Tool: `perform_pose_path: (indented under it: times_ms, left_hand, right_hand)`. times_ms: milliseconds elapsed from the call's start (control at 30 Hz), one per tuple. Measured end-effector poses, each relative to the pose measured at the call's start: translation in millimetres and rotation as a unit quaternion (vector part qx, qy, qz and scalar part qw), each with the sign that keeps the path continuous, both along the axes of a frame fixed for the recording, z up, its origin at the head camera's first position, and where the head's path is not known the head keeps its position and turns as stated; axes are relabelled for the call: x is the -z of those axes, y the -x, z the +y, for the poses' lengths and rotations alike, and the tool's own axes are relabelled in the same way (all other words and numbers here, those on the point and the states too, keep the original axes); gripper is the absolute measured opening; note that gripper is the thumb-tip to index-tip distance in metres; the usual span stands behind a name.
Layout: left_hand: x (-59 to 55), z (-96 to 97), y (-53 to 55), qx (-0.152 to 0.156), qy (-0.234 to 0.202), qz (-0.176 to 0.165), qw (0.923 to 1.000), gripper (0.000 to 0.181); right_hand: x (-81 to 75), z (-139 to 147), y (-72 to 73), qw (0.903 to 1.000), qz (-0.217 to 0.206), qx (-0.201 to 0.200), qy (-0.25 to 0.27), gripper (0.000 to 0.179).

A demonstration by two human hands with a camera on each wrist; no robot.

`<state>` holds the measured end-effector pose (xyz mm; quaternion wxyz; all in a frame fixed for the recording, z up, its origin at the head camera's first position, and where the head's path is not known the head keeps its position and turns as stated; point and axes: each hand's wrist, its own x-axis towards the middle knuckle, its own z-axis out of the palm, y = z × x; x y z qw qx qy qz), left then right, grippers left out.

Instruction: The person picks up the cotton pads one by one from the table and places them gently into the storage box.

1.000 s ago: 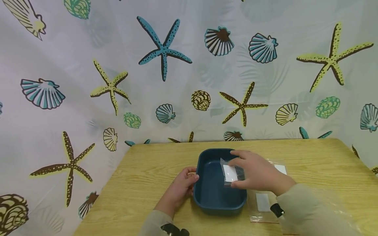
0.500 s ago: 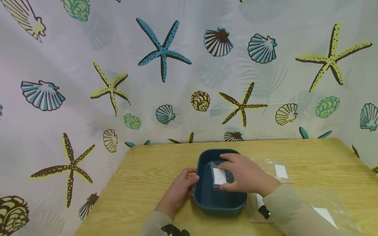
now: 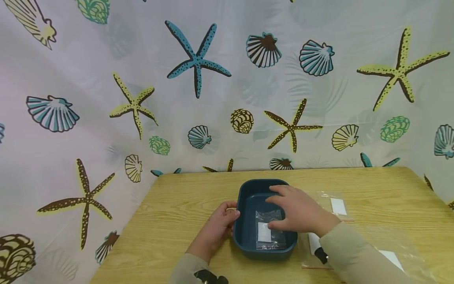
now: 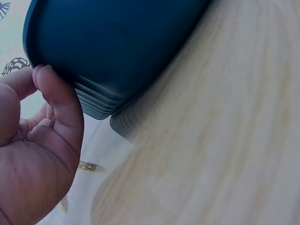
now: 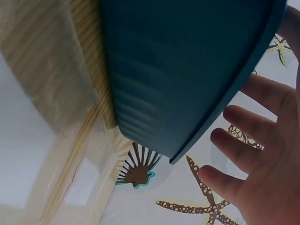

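A dark blue plastic storage box (image 3: pixel 248 221) stands on the table. My left hand (image 3: pixel 218 225) holds its left side, the thumb at the rim, as the left wrist view also shows with the hand (image 4: pixel 47 126) at the box's edge (image 4: pixel 108 42). Inside, toward the near end, lies a small clear zip bag (image 3: pixel 273 217) with a white piece in it. Over the box's right side hovers my right hand (image 3: pixel 301 209), fingers spread and holding nothing. In the right wrist view the fingers of this hand (image 5: pixel 267 140) lie beside the box's rim.
Right of the box, several flat clear bags with white pieces lie on the wooden table (image 3: pixel 184 201): one farther back (image 3: pixel 338 207), one beside the box (image 3: pixel 312 260), and a larger one (image 3: pixel 408 256). A curtain (image 3: pixel 213 114) with shells and starfish hangs behind.
The right hand moved left over the box and let go of the zip bag, which dropped to the box's floor. The left hand kept its place on the box.
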<state>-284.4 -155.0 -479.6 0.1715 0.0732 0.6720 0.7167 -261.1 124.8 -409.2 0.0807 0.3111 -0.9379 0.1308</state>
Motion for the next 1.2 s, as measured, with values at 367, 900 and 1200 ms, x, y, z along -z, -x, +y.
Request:
perform_pose_path:
  times_ms: [367,900,1200]
  left_hand:
    - [1.6,-1.5,1.8,0.005,-0.01,0.002,0.9999,0.042]
    - [3.4,-2.4,1.6,0.004,-0.011,0.0,0.9999,0.043]
    - [5.6,-0.8,2.4,0.01,-0.03,0.012,0.9994,0.042]
  right_hand:
    - [-0.6,25.3,5.0,0.9997,-0.007,0.022,0.004,0.066]
    - [6.5,77.6,13.1,0.9958,-0.046,0.073,0.028,0.068]
    - [10.8,122.9,21.3,0.9918,-0.08,0.095,0.029,0.067]
